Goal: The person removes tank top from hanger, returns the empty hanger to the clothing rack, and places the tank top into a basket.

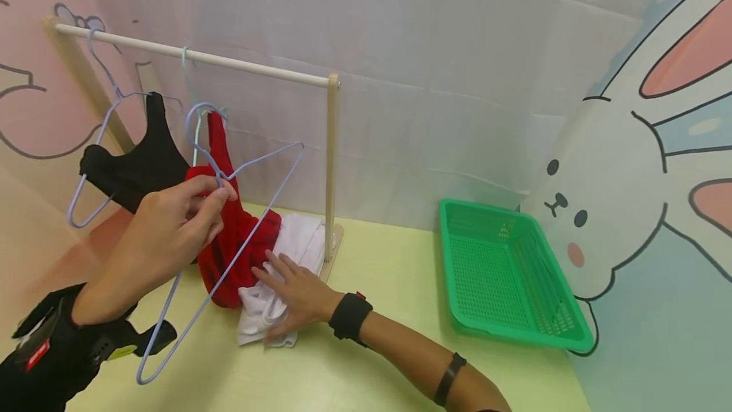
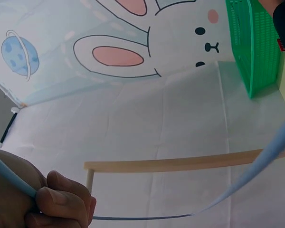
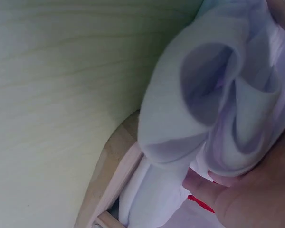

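Note:
My left hand (image 1: 166, 234) pinches a pale lilac clothes hanger (image 1: 266, 157) just below its hook, and its fingers (image 2: 61, 202) curl round the wire in the left wrist view. The hanger tilts in front of the rack, over the tabletop. Lower down, my right hand (image 1: 303, 294) rests with spread fingers on a white garment (image 1: 256, 313), which lies bunched beside the rack's foot. Loose folds of this white cloth (image 3: 175, 114) stand up by that hand in the right wrist view. Next to it a red garment (image 1: 231, 266) hangs from a mint green hanger (image 1: 185, 68).
A rack with a white rail (image 1: 229, 62) and a wooden post (image 1: 332, 164) stands along the back curtain. On its left side a black top (image 1: 149, 164) hangs from another lilac hanger (image 1: 108, 116). A green plastic basket (image 1: 486, 285) sits at the right on the yellow table (image 1: 389, 272).

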A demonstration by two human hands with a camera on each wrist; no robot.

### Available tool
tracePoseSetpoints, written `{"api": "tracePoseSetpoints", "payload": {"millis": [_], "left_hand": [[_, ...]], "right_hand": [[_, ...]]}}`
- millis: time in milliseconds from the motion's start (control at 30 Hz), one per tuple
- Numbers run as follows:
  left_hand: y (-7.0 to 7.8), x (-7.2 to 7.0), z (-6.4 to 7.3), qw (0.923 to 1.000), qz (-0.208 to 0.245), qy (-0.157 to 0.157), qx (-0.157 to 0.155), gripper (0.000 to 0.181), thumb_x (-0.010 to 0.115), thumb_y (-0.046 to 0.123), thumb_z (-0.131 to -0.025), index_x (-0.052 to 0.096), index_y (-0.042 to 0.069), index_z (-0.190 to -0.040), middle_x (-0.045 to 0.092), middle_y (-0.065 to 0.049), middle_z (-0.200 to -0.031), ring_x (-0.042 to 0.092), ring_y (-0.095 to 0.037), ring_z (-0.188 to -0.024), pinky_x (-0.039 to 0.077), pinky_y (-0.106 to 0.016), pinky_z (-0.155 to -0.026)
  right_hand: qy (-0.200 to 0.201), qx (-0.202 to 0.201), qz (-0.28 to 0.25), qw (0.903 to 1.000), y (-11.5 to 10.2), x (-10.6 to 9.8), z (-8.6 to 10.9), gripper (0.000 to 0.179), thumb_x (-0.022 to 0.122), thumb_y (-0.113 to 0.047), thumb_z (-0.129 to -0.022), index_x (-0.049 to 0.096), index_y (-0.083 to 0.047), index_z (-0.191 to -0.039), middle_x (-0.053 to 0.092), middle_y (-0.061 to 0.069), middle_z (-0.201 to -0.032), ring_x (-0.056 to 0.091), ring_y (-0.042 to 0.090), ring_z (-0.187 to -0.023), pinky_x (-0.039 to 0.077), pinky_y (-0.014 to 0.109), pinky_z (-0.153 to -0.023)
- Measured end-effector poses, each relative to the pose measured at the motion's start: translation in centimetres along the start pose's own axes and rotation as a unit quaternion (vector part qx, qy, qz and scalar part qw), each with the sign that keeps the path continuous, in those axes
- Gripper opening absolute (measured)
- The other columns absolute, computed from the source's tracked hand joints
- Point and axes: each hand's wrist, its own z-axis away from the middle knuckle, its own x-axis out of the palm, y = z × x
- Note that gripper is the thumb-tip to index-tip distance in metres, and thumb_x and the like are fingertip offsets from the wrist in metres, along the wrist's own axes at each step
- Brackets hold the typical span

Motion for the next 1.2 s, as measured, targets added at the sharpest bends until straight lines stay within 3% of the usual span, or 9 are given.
{"api": "tracePoseSetpoints", "payload": {"millis": [267,533,833,1200], "left_hand": [[0.0,-0.2,-0.4,0.9999,0.005,0.007,0.014,0.024,0.061,0.011,-0.109,0.067,-0.006,-0.125,0.058,0.004,-0.068,0.053,-0.012,-0.056,0.048,-0.022,-0.052],[0.0,-0.3,-0.9,0.9998,-0.002,0.012,0.016,0.028,0.059,0.011,-0.11,0.065,-0.008,-0.129,0.057,0.002,-0.067,0.052,-0.013,-0.056,0.047,-0.022,-0.051],[-0.1,-0.2,-1.5,0.9996,0.008,0.013,0.026,0.02,0.059,0.007,-0.109,0.067,-0.006,-0.122,0.057,0.002,-0.066,0.05,-0.012,-0.054,0.044,-0.023,-0.049],[-0.2,-0.2,-2.5,0.9995,0.005,0.011,0.029,0.021,0.058,0.011,-0.11,0.068,-0.004,-0.12,0.057,0.001,-0.066,0.049,-0.014,-0.053,0.043,-0.025,-0.046]], "right_hand": [[-0.028,0.01,-0.015,0.9994,0.5,0.9,-0.5,0.126,0.078,-0.074,-0.082,0.008,-0.026,-0.174,-0.002,0.003,-0.181,0.012,0.027,-0.166,0.036,0.044,-0.124],[-0.038,0.017,-0.035,0.9985,0.4,1.5,-0.9,0.116,0.078,-0.073,-0.083,0.016,-0.035,-0.173,0.003,0.003,-0.181,0.017,0.028,-0.164,0.037,0.046,-0.123],[-0.057,0.035,-0.023,0.9975,0.5,2.2,-1.1,0.113,0.075,-0.078,-0.082,0.018,-0.04,-0.172,0.006,0.002,-0.181,0.018,0.029,-0.164,0.034,0.049,-0.125],[-0.069,0.049,0.007,0.9964,0.2,2.4,-0.9,0.105,0.069,-0.082,-0.084,0.03,-0.037,-0.169,0.011,-0.001,-0.18,0.017,0.024,-0.165,0.029,0.043,-0.127]]}}
